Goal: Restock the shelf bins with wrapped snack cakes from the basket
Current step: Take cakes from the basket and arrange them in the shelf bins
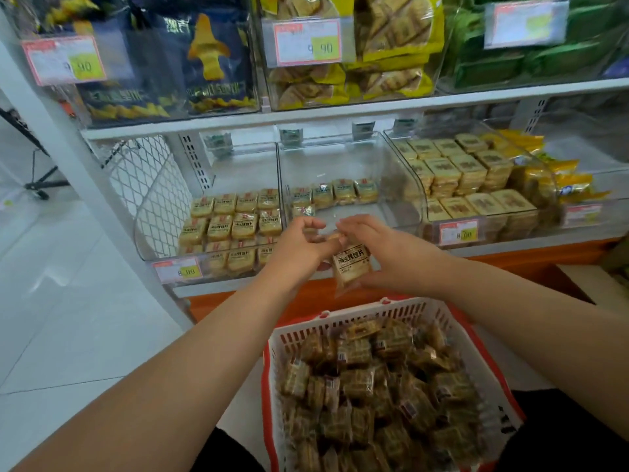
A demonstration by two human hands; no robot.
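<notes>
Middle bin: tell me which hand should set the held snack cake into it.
Probably the left hand: it pinches the cake's top edge and sits nearest the middle bin's bare floor. The right hand holds the cake's side, slightly farther right.

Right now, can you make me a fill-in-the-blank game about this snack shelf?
1. Both hands hold one wrapped ____ above the basket.
2. The basket's rim is red and its walls are ____.
3. The middle bin holds far ____ cakes than the left bin.
4. The right hand and left hand are in front of the ____ bin.

Missing words: cake; white; fewer; middle
</notes>
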